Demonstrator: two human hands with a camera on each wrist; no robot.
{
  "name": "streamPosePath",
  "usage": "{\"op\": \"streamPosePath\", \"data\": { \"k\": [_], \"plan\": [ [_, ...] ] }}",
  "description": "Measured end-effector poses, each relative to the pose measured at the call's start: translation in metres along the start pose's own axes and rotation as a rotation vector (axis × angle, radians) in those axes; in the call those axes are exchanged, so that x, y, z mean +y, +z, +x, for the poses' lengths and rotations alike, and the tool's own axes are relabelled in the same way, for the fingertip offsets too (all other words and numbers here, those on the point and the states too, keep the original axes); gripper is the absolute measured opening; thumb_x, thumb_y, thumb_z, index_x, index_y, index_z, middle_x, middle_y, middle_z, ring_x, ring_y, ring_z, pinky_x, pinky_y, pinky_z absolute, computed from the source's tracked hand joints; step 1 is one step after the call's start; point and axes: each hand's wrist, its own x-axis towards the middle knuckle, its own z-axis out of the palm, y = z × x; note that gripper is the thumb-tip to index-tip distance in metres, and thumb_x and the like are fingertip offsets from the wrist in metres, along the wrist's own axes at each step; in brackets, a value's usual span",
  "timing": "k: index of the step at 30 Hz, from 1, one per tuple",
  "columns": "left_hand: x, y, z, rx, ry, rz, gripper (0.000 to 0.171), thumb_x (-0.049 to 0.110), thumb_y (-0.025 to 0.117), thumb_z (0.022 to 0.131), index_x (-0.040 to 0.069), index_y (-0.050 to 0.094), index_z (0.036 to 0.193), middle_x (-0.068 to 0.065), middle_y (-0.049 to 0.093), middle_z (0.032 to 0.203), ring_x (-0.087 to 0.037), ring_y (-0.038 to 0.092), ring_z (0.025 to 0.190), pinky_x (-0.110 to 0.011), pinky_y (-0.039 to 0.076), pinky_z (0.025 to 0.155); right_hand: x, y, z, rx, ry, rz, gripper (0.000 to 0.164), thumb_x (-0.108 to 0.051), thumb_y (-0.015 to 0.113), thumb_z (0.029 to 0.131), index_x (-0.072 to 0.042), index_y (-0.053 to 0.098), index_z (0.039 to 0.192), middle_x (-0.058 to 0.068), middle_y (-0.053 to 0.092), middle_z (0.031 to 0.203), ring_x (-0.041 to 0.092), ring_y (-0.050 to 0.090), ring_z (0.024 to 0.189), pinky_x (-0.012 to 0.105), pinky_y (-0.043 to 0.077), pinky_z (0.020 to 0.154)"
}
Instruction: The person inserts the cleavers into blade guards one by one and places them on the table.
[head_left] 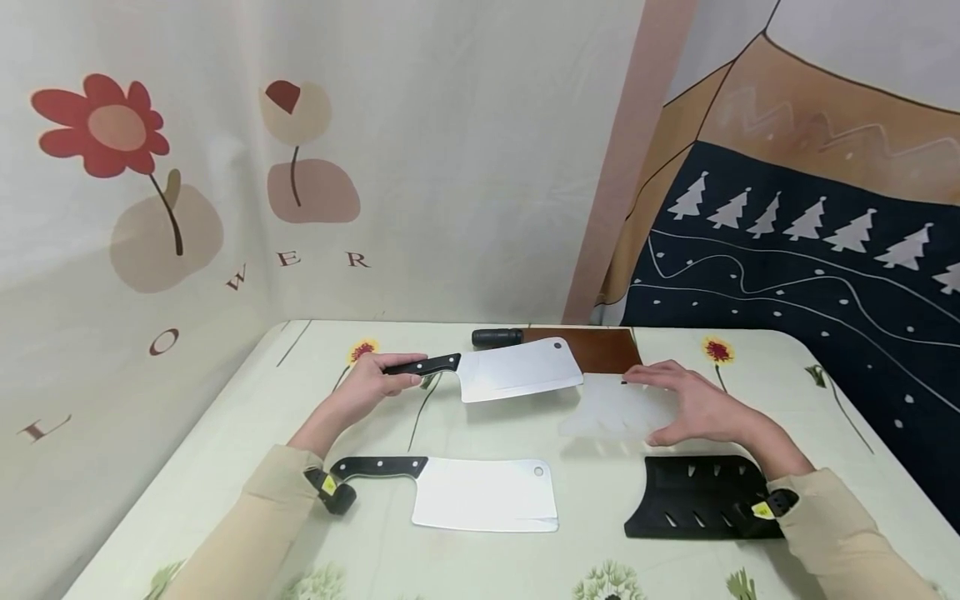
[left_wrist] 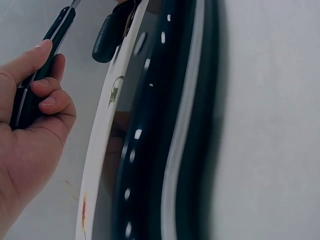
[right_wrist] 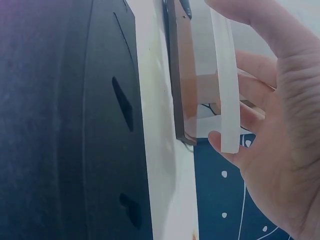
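In the head view my left hand (head_left: 365, 385) grips the black handle of a cleaver (head_left: 517, 371), its wide blade pointing right above the table. The left wrist view shows the fingers and thumb curled round that handle (left_wrist: 27, 102). My right hand (head_left: 701, 406) holds a translucent white blade guard (head_left: 618, 408) between thumb and fingers, its left end close to the blade's tip; whether they touch I cannot tell. Seen from the right wrist, the guard (right_wrist: 229, 90) stands edge-on in the grasp.
A second cleaver (head_left: 486, 493) lies flat in front, black handle to the left. To its right rests a black slotted blade guard (head_left: 693, 500), under my right wrist. At the back lies a black-handled tool (head_left: 497, 337) with a brown flat part (head_left: 600, 348). A flower-printed cloth (head_left: 300, 425) covers the table.
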Motion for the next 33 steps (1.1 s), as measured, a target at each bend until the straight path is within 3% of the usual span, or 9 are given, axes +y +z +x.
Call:
{"op": "streamPosePath", "data": {
  "k": [18, 28, 33],
  "plan": [
    [-0.0009, -0.0031, -0.0045, -0.061, 0.049, -0.094, 0.046, 0.007, 0.076, 0.091, 0.007, 0.067, 0.136, -0.003, 0.057, 0.078, -0.014, 0.035, 0.059, -0.025, 0.030, 0.055, 0.0020, 0.0001, 0.0060, 0.047, 0.010, 0.023, 0.081, -0.037, 0.093, 0.070, -0.006, 0.064, 0.139, 0.017, 0.058, 0.141, 0.040, 0.044, 0.131, 0.067, 0.044, 0.098],
    [-0.0055, -0.0044, -0.0076, -0.104, 0.078, -0.123, 0.048, 0.005, 0.075, 0.091, 0.001, 0.064, 0.138, -0.005, 0.055, 0.074, -0.015, 0.038, 0.062, -0.026, 0.032, 0.057, 0.0034, -0.0018, 0.0041, 0.077, 0.002, 0.052, 0.079, -0.031, 0.092, 0.071, -0.005, 0.063, 0.140, 0.018, 0.057, 0.143, 0.039, 0.043, 0.132, 0.067, 0.043, 0.100],
    [-0.0065, -0.0061, -0.0093, -0.104, 0.083, -0.111, 0.047, 0.005, 0.075, 0.091, 0.002, 0.065, 0.137, -0.010, 0.063, 0.088, -0.016, 0.040, 0.064, -0.026, 0.033, 0.058, 0.0015, -0.0048, 0.0051, 0.083, 0.001, 0.070, 0.079, -0.030, 0.092, 0.071, -0.006, 0.063, 0.140, 0.018, 0.057, 0.143, 0.039, 0.042, 0.132, 0.068, 0.042, 0.099]
  ]
}}
